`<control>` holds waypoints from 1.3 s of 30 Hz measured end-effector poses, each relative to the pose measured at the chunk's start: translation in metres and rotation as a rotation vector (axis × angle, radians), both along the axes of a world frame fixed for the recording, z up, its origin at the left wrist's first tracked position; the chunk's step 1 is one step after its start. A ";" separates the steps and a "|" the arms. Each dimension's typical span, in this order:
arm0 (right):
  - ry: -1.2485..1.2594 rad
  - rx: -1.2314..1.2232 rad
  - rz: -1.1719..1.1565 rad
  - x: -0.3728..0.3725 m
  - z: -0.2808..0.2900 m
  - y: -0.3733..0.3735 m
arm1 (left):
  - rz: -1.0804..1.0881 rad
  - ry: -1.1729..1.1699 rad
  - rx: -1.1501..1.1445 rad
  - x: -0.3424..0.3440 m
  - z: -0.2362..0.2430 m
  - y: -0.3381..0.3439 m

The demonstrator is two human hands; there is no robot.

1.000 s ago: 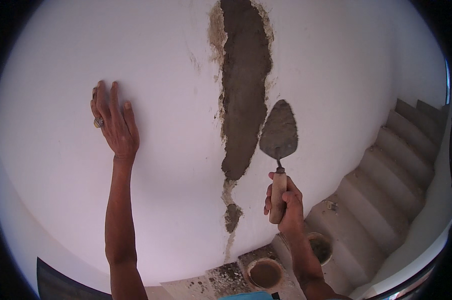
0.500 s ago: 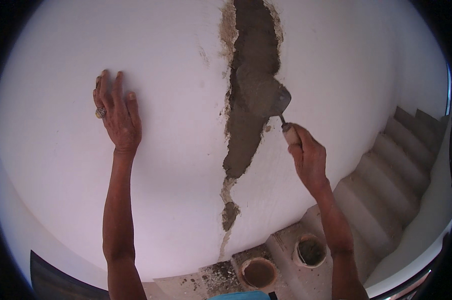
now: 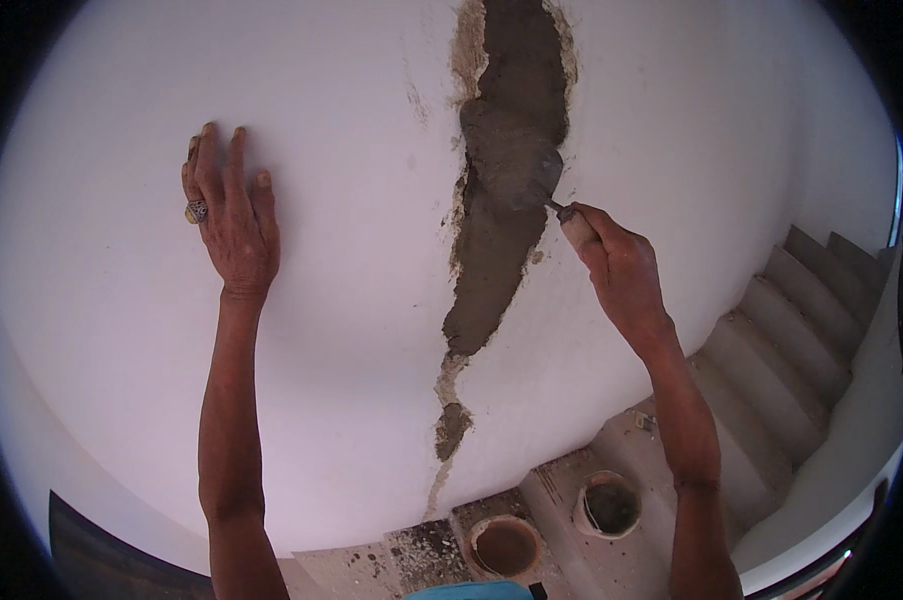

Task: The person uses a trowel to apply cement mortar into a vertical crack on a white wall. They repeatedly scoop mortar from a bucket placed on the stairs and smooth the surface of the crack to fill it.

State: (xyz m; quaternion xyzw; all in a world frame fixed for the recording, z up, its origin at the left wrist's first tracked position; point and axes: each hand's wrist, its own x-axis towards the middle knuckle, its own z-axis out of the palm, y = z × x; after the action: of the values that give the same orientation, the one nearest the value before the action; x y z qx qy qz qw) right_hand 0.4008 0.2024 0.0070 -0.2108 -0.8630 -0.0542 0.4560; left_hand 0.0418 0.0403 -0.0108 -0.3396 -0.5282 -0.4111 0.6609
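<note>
Against a white plastered wall [image 3: 351, 330], seen from the head camera looking down a stairwell, a person works with both hands well apart. The left hand [image 3: 233, 225] lies flat on the bare wall at the left, palm to the surface, fingers stretched out and close together, pointing upward; a ring [image 3: 197, 211] sits on one finger. It holds nothing. The right hand [image 3: 616, 270] is curled tight around the pale wooden handle of a trowel [image 3: 531, 180], whose metal blade presses flat onto wet grey mortar [image 3: 496, 240]. That mortar fills a long, ragged vertical crack running from the top of the view down the wall's middle, narrowing toward the bottom, with a small separate grey patch [image 3: 451, 428] below it. Beneath the hands, two round buckets [image 3: 503, 545] stand on concrete steps [image 3: 771, 350], which climb away to the right. Grey debris is scattered on the landing beside the nearer bucket.
</note>
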 end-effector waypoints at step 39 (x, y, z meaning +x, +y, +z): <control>0.204 -0.591 0.275 -0.019 -0.046 -0.025 | -0.008 -0.003 0.014 -0.002 -0.001 0.001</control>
State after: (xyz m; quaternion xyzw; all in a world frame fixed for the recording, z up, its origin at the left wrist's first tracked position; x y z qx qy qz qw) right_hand 0.3818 0.1776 -0.0387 -0.2197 -0.8115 0.2817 0.4624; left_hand 0.0398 0.0418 -0.0115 -0.3363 -0.5248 -0.4182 0.6607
